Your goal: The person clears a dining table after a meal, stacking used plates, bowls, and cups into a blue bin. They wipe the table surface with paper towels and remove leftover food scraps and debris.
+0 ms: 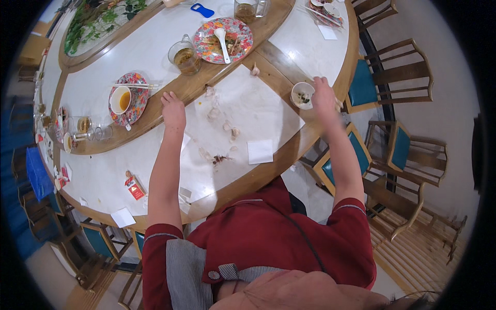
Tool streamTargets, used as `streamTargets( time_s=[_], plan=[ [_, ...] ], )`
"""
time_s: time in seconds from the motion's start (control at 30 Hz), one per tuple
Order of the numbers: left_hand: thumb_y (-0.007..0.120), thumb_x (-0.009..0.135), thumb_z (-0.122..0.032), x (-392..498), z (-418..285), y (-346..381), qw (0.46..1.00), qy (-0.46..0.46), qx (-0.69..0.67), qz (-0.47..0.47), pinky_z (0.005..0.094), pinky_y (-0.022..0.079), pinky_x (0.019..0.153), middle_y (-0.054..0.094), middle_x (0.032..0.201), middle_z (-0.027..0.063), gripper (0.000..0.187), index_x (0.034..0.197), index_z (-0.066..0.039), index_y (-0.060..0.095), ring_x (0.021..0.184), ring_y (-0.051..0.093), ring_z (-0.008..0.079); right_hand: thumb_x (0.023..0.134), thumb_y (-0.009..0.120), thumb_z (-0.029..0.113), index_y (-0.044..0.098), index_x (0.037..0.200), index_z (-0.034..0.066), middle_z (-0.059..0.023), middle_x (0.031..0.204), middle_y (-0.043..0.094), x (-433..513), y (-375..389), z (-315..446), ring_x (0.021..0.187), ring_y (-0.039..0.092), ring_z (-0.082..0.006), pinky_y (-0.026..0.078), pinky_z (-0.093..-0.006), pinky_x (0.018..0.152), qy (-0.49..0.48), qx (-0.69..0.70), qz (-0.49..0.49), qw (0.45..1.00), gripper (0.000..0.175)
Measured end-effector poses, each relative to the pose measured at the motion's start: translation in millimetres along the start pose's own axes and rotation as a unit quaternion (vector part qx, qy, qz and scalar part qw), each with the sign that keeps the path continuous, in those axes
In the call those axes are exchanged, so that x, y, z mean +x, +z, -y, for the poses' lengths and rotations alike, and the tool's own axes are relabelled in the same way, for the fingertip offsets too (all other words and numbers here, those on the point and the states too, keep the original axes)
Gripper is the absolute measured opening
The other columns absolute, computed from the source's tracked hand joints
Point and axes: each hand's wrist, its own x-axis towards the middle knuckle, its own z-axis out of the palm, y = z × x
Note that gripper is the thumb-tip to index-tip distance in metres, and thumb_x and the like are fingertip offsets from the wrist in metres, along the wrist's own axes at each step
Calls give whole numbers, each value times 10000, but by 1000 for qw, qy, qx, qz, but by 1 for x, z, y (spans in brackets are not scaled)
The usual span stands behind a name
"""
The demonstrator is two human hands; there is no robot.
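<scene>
My left hand (173, 110) rests with its fingertips on the wooden rim (155, 118) of the large turntable, holding nothing. Close to its left is a floral plate (135, 110) bearing chopsticks (133, 85) and a white bowl (120, 100) of orange liquid. My right hand (324, 97) is at the right side of a small white bowl (302, 95) with green bits inside. The hand covers part of that bowl's edge; its grip is hidden. Food scraps (220, 159) and garlic-like peelings (234, 132) lie on the table between my arms.
Ahead are a floral plate (203, 35) with a white spoon (222, 42), a glass mug (186, 59) and a blue bottle opener (202, 10). A white napkin (260, 151) and a red-and-white packet (135, 188) lie nearer. Wooden chairs (403, 73) stand around the table.
</scene>
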Motion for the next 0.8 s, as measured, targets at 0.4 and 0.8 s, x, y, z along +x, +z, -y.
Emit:
streamTargets(
  time_s=[0.4,0.8],
  plan=[
    [658,834,-104,15,-21,-11,974,-163,-115,107,370,452,1024,362,1472,200,650,1401,39,373,1338,391,319,830,652,219,628,722,-82,-118,559,592,30,54,-98,529,558,-174,455,-357,531,93,328,207,917,320],
    [723,809,-181,26,-34,-10,935,-269,-191,133,390,416,1060,311,1509,161,724,1405,9,357,1359,361,334,780,600,238,668,681,-86,-190,634,666,327,29,-82,562,623,-265,499,-387,635,-30,314,56,947,345]
  ],
)
